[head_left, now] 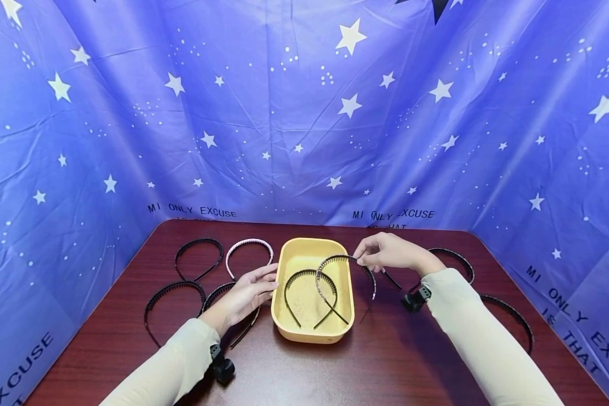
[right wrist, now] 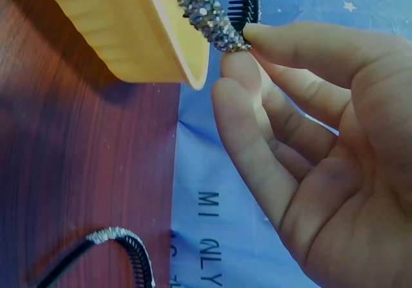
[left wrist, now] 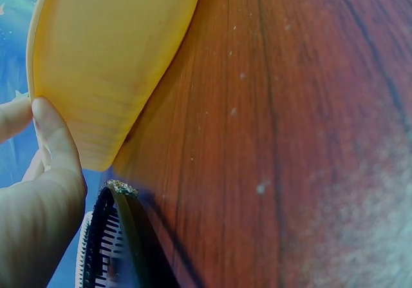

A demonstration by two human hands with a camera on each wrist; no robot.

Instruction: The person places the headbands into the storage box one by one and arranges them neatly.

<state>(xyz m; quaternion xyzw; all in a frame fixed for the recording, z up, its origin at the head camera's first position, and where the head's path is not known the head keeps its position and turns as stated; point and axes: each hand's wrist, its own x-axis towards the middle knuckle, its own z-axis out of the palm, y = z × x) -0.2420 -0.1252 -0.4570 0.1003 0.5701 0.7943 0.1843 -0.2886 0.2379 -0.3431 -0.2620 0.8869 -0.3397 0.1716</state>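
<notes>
A yellow plastic tray (head_left: 312, 337) stands mid-table with a black toothed headband (head_left: 290, 304) lying in it. My left hand (head_left: 246, 299) holds the tray at its left rim, thumb and fingertips against the edge. Between thumb and fingertips, my right hand (head_left: 392, 252) pinches a black headband with a glittery, sequin-like covering (right wrist: 209, 20). That headband hangs over the tray's right side, one end over the inside and the other outside the wall. In the right wrist view, the pinching fingers (right wrist: 241, 114) show close to the tray's rim.
Left of the tray lie several headbands, including a pink one (head_left: 250, 242) and black ones (head_left: 199, 241), (head_left: 175, 285). More dark headbands (head_left: 454, 254), (head_left: 512, 316) lie on the right, partly hidden by my right arm. A blue star-patterned cloth (head_left: 284, 124) hangs behind the dark red table (head_left: 264, 372).
</notes>
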